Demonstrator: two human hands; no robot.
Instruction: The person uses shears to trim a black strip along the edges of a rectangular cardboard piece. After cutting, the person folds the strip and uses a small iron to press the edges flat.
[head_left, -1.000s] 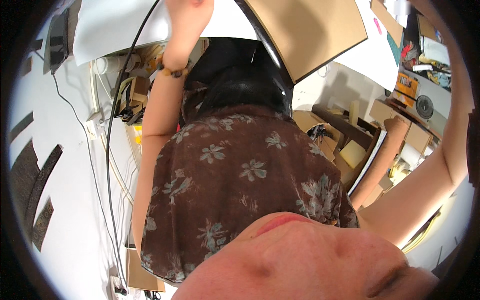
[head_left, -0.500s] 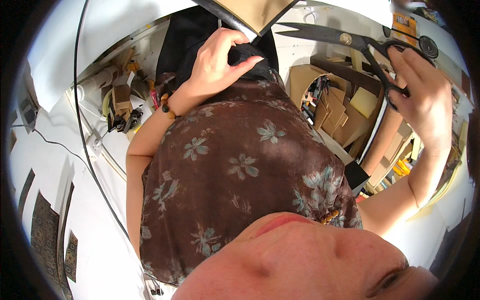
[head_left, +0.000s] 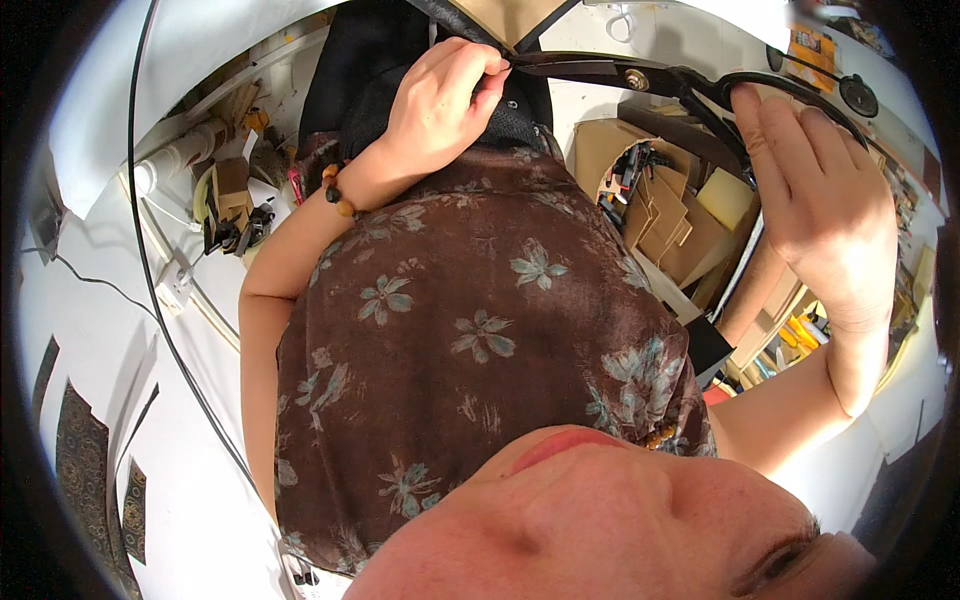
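My left hand [head_left: 440,110], with a beaded bracelet [head_left: 338,190] at its wrist, pinches thumb and forefinger together at the near corner of a tan board [head_left: 510,18] with dark edging. What the fingertips grip there is too small to tell. In my right hand [head_left: 825,195] is a pair of large black scissors [head_left: 636,79], fingers through the handles. Their blades lie nearly level, close together, pointing left. The tips reach the board's corner, right beside my left fingertips.
Below the scissors stands a box of cardboard pieces [head_left: 665,210]. Dark patterned strips [head_left: 80,450] lie on the white surface at lower left. A black cable [head_left: 140,200] runs down the left side. Clutter and rolls [head_left: 195,150] stand under the white tabletop [head_left: 90,100].
The scissors have moved left and their blades have closed, bringing the tips to the board's corner. My left thumb and forefinger, apart before, now pinch together.
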